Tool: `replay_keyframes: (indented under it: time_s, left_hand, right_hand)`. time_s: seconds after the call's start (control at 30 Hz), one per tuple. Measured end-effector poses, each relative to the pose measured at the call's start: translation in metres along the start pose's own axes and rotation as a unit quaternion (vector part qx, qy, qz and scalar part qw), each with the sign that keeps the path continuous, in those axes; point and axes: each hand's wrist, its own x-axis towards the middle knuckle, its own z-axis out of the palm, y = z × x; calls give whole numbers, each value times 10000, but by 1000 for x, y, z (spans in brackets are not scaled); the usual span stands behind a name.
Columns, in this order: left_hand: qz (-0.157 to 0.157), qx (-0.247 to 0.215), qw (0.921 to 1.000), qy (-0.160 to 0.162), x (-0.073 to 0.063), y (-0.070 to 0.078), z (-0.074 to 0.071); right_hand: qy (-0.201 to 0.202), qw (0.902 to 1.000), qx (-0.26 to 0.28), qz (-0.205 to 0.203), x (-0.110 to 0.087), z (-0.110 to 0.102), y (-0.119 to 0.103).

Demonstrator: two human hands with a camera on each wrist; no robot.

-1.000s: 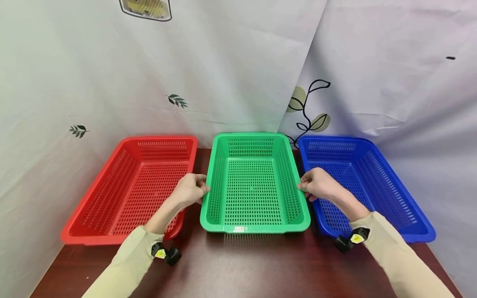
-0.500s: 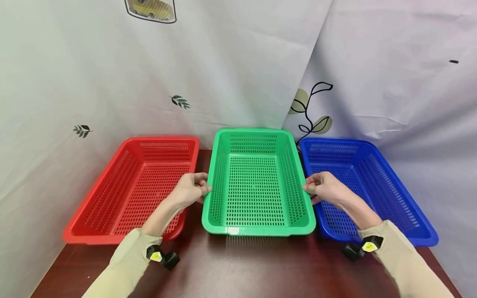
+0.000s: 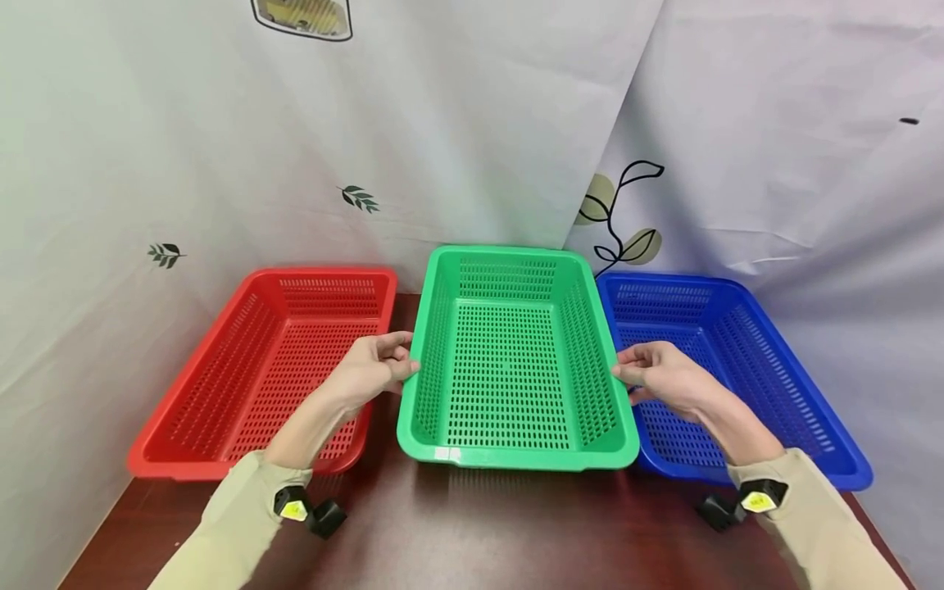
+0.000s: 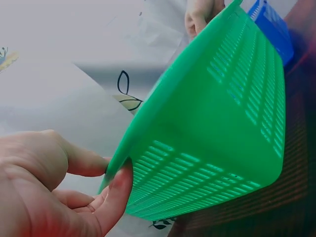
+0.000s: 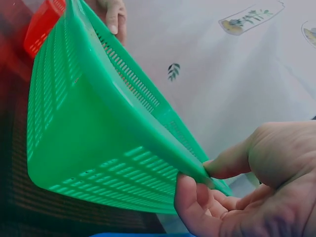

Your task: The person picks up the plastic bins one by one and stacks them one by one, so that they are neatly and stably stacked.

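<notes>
A green plastic basket [image 3: 509, 369] with slotted walls hangs above the table between a red and a blue basket, and nothing lies in it. My left hand [image 3: 379, 365] pinches the left rim between thumb and fingers. On the opposite side, my right hand [image 3: 656, 373] pinches the right rim. The left wrist view shows the thumb above the green rim [image 4: 148, 111] and the fingers curled beneath it. In the right wrist view the green basket [image 5: 94, 133] is seen from outside, its underside apart from the dark tabletop.
The red basket [image 3: 188, 471] stands on the left of the brown table [image 3: 457, 533]. The blue basket [image 3: 774, 369] stands on the right, partly behind my right hand. A white cloth with printed leaves [image 3: 472, 123] hangs at the back.
The green basket has risen off the table and come nearer, held by both hands. It looks larger, and its right side has shifted right over the blue basket's edge.
</notes>
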Motion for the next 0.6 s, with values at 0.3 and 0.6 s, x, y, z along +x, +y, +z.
replay_keyframes:
  time_s: [0.3, 0.6]
  left_hand:
    - [39, -129, 9999, -37, -5, 4, -7]
    - [54, 50, 9999, -106, -12, 14, -22]
  right_hand:
    - [-213, 9988, 383, -199, -4, -2, -4]
    - [-295, 9962, 679, -455, -6, 1, -11]
